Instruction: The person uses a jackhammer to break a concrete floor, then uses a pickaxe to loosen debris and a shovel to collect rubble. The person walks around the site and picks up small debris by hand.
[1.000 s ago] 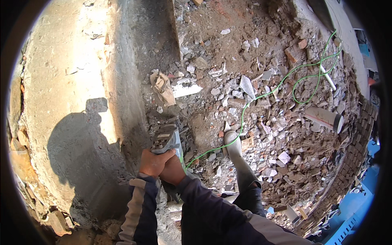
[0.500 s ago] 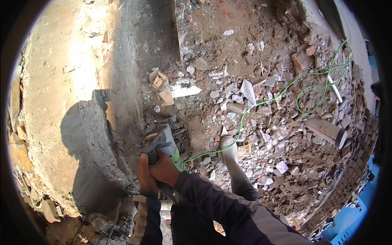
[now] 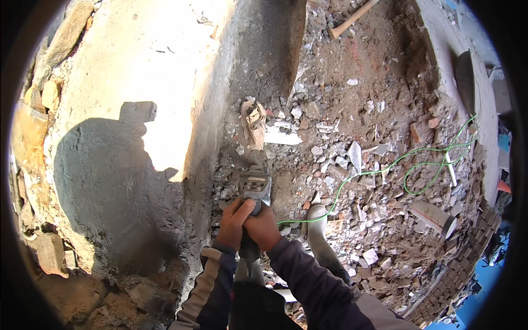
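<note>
A grey and black demolition hammer [image 3: 256, 182] is in front of me, low in the head view. My left hand [image 3: 233, 221] is closed around its black grip from the left. From the right, my right hand [image 3: 263, 227] wraps the same part, close against the left. The tool's dark narrow front end shows between my wrists and points back toward my feet. Its tip is hard to make out there. A green cord [image 3: 340, 189] runs off to the right over the rubble [image 3: 352, 209].
A concrete ledge [image 3: 165, 60] lies along the left, with my shadow on it. Crumpled brown paper [image 3: 253, 125] sits beyond the tool. My booted foot [image 3: 317, 225] stands amid rubble. Farther out are a pipe piece [image 3: 434, 218], a wooden handle [image 3: 352, 21] and stacked bricks [image 3: 462, 272].
The demolition hammer has swung from leaning leftward to pointing nearly straight at me. Both hands keep hold of it. The view has shifted, so the ground appears farther right and lower.
</note>
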Demonstrator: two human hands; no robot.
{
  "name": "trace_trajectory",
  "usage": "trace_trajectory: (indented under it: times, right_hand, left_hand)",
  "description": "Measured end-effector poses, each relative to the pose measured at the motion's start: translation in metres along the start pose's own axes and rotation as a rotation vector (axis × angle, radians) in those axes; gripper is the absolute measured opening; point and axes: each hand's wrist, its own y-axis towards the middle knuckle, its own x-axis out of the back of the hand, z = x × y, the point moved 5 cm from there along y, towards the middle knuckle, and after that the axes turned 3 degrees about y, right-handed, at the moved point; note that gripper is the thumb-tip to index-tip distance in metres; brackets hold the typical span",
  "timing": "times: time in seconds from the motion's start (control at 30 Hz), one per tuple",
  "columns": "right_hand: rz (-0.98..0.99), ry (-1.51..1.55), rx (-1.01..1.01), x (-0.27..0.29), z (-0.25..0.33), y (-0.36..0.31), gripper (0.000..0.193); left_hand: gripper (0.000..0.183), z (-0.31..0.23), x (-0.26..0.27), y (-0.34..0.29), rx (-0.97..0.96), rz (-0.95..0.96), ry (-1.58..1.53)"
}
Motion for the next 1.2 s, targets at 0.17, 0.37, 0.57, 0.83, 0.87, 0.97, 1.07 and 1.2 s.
trace_trajectory:
  times: [0.17,0.37,0.57,0.83,0.87,0.97,1.07,1.2]
  right_hand:
    - [-0.105,-0.15,-0.154,0.003,0.027,-0.046,0.026]
    - [0.062,-0.021,-0.056,0.039,0.057,-0.157,0.04]
    - [0.072,-0.238,0.025,0.113,0.119,-0.177,0.034]
    - [-0.023,-0.342,0.099,0.209,0.189,-0.188,0.03]
    - [-0.027,-0.363,0.072,0.226,0.198,-0.187,0.029]
    - [-0.043,-0.357,0.233,0.275,0.231,-0.173,0.029]
    - [-0.122,-0.543,0.222,0.329,0.252,-0.147,0.03]
    - [-0.207,-0.434,0.019,0.401,0.258,-0.099,0.023]
  left_hand:
    - [0.039,-0.04,-0.027,-0.018,0.066,-0.016,0.025]
    - [0.043,-0.052,-0.081,-0.137,-0.099,-0.041,0.079]
    - [0.042,-0.068,-0.166,-0.146,-0.137,0.104,0.054]
    - [0.041,-0.075,-0.28,-0.128,-0.226,0.246,-0.059]
    - [0.042,-0.077,-0.299,-0.123,-0.248,0.265,-0.048]
    - [0.042,-0.082,-0.353,-0.099,-0.265,0.329,0.005]
    - [0.044,-0.068,-0.389,-0.078,-0.128,0.408,0.11]
    - [0.06,-0.015,-0.36,-0.084,-0.241,0.341,0.229]
